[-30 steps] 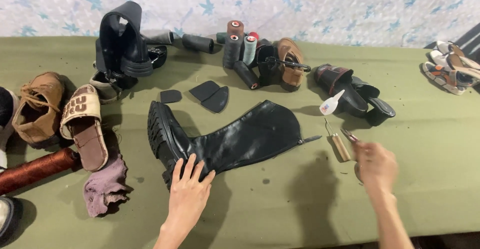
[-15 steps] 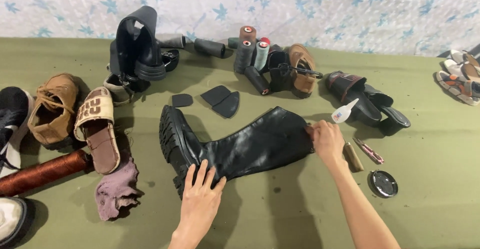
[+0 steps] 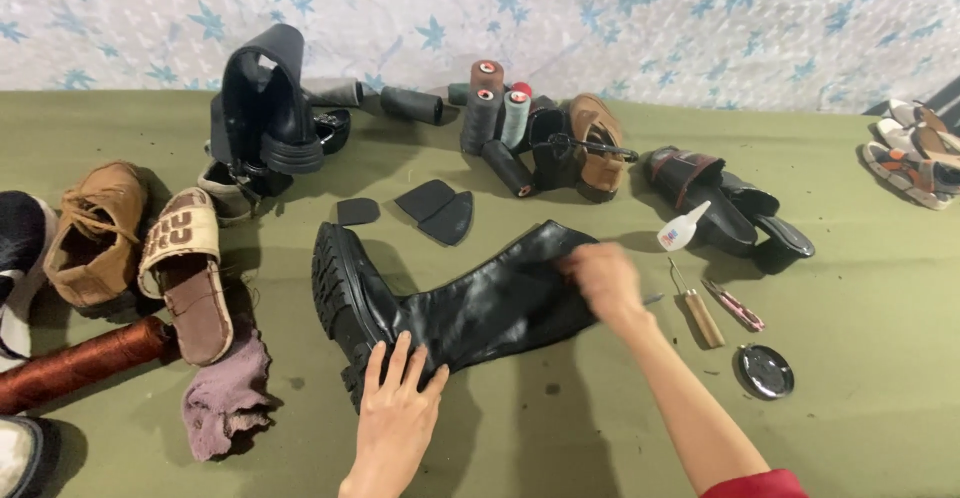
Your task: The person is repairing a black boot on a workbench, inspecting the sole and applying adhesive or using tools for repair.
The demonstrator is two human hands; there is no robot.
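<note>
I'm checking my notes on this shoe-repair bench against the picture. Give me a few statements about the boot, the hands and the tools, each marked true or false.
1. The black boot lies on its side on the green table. True.
2. The left hand rests flat by the boot's heel. True.
3. The right hand holds the glue bottle. False: it is on the top of the boot's shaft, and the bottle lies apart, to the right.
4. The awl with the wooden handle lies on the table, right of the boot. True.
5. The round tin lid sits on the boot. False: it lies on the table, near the awl.
6. The purple rag covers the boot's toe. False: it lies left of the boot, by a sandal.
</note>
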